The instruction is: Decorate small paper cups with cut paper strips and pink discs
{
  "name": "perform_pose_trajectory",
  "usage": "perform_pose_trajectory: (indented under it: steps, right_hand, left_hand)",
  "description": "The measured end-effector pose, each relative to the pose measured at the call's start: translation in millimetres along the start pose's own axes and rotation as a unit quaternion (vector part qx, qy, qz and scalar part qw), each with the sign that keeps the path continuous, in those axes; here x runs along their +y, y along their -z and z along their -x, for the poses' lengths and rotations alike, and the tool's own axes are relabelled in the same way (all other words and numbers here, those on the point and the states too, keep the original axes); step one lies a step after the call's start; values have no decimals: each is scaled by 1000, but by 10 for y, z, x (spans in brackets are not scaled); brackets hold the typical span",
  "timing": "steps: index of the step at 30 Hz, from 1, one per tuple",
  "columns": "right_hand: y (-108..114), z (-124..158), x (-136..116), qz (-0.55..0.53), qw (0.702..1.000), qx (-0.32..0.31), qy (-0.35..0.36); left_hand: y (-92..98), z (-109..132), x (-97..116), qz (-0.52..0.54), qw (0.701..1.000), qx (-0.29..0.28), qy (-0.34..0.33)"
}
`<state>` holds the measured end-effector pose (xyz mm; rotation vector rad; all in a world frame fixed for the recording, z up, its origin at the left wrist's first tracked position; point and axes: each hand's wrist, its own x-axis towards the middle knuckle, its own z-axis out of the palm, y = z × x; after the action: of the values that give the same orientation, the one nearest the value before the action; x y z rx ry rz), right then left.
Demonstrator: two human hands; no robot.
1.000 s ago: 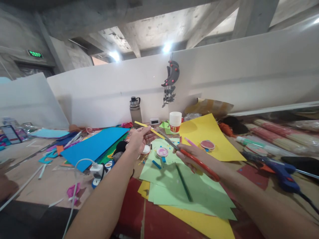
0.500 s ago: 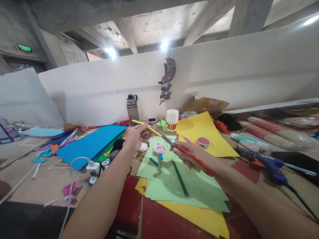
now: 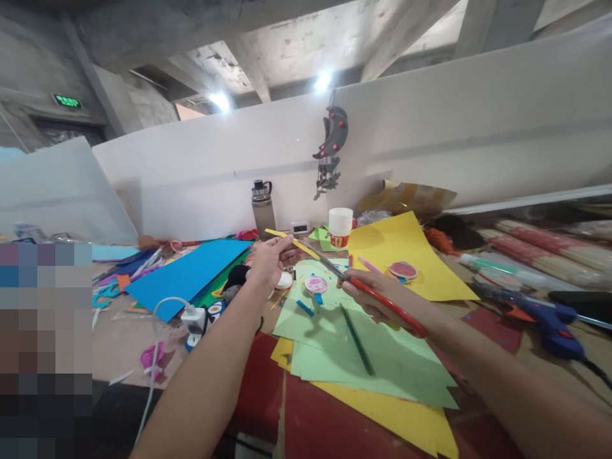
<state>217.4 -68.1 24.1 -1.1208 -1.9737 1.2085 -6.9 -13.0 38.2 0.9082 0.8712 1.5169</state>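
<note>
Single head-worn cam, near, above and behind the hands (image 3: 270, 258), facing forward and a bit down. Forearms (image 3: 213, 344) enter from the bottom edge. Very wide: worktop (image 3: 115, 338) around and below hands, white panel (image 3: 201, 162) beyond, ceiling (image 3: 299, 41) up top. Panel's top edge climbs rightward in view.

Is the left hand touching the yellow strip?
Touching. The head view shows the yellow strip pinched in the left hand, sticking out on both sides.

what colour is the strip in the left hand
The strip is yellow, clearest in the head view.
</note>
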Motion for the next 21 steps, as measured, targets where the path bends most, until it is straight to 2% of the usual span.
perform_pose_trajectory:
  steps: [8, 21]
  right_hand:
    - [27, -25, 20, 15, 1000, -23, -1]
    - [-2, -45, 126, 9, 1000, -21, 11]
  left_hand:
    - [-13, 11, 8, 2, 1000, 2, 4]
    - [-10, 5, 14, -1, 1000, 5, 4]
